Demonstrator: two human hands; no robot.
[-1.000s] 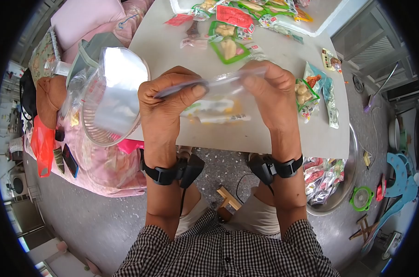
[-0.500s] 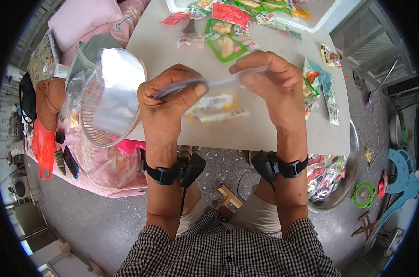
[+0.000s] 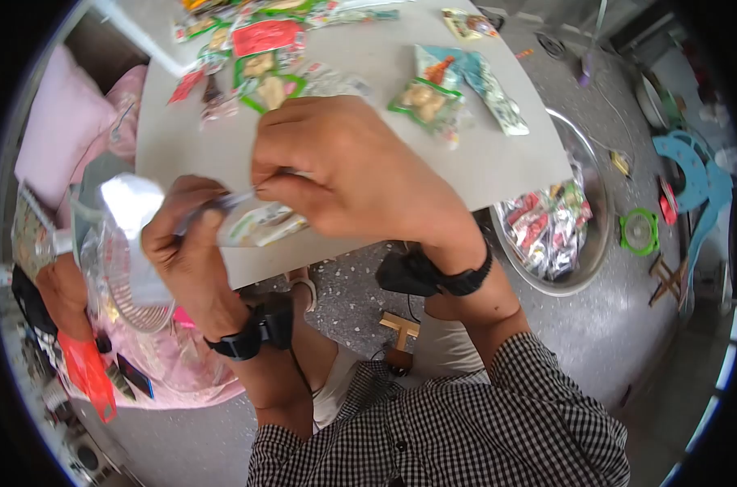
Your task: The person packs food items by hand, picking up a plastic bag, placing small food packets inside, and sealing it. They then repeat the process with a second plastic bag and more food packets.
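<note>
Left hand (image 3: 188,243): clenched on the left end of a clear zip bag (image 3: 259,223), thumb pressed along its top edge. Right hand (image 3: 348,174): pinched on the same top edge, just beside the left. Bag is held above the near edge of a grey table (image 3: 498,154); printed snack packets are seen inside. Loose snack packets (image 3: 259,69) are spread at the table's far side. Metal basin (image 3: 583,264) of packets is set on the floor, right.

Snack packets (image 3: 265,63) lie scattered across the grey table (image 3: 498,158). A metal basin (image 3: 589,243) of packets sits on the floor beside a green strainer (image 3: 640,231).
</note>
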